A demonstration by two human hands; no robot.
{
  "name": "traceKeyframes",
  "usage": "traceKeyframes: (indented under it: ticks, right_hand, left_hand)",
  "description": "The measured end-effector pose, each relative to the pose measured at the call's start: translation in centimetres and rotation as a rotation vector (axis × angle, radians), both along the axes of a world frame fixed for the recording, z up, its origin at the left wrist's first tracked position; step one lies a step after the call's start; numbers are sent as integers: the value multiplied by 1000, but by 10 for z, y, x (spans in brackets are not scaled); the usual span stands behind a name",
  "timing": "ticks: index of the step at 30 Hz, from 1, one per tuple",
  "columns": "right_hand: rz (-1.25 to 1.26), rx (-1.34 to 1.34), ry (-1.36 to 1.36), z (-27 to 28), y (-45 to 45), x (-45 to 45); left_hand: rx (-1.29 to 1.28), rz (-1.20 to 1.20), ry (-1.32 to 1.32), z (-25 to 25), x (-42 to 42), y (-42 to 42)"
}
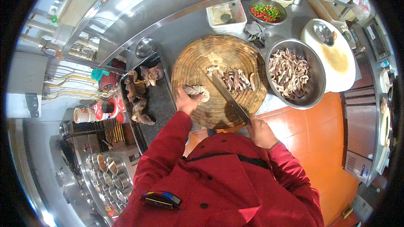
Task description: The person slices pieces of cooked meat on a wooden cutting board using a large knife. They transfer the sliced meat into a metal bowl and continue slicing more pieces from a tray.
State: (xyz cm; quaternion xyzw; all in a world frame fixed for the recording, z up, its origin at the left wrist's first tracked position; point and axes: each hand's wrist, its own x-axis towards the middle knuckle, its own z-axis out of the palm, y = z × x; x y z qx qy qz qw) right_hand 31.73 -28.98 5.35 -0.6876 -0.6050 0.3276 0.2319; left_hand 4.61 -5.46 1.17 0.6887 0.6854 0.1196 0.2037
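Observation:
On a round wooden chopping block (189, 56) my left hand (188, 101) holds a pale piece of meat (202, 93), its cut face turned to the right. My right hand (261, 130) grips the handle of a kitchen knife (229, 97), whose wide blade lies slantwise across the block. The blade's tip end is apart from the held piece. Just beyond the blade is a loose heap of sliced meat strips (236, 78). To the right, a steel bowl (322, 82) contains many similar strips. My fingers hide part of the held piece.
A dark tray (161, 107) with several meat pieces (135, 91) stands left of the block. Behind it are a white plastic tub (226, 26), a grey cloth (255, 31) and a bowl of chopped red and green peppers (267, 12). A white round board (342, 60) lies far right.

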Motion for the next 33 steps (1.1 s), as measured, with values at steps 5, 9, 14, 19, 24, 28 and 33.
traceKeyframes:
  ticks: [5, 9, 14, 19, 24, 28, 33]
  right_hand:
    - [-101, -8, -9, 22, -3, -29]
    - [-91, -1, -23, 23, -4, -47]
    - [-35, 28, 24, 20, -4, -59]
    - [-22, -65, 71, 37, -5, -62]
    - [62, -70, 107, 25, 0, -49]
    - [27, -5, 126, 25, -3, -43]
    - [28, -87, 154, 30, 3, -39]
  left_hand:
    - [-73, -5, -28, -4, -19, 12]
    - [-86, -151, -22, 13, -11, 11]
    - [-128, -343, 83, 19, -4, 14]
    - [-176, -256, 120, 28, 1, 12]
    - [-128, -273, -128, 1, -25, 22]
    - [-170, -414, -100, 0, -39, 24]
    - [-309, -178, -379, -14, -53, 19]
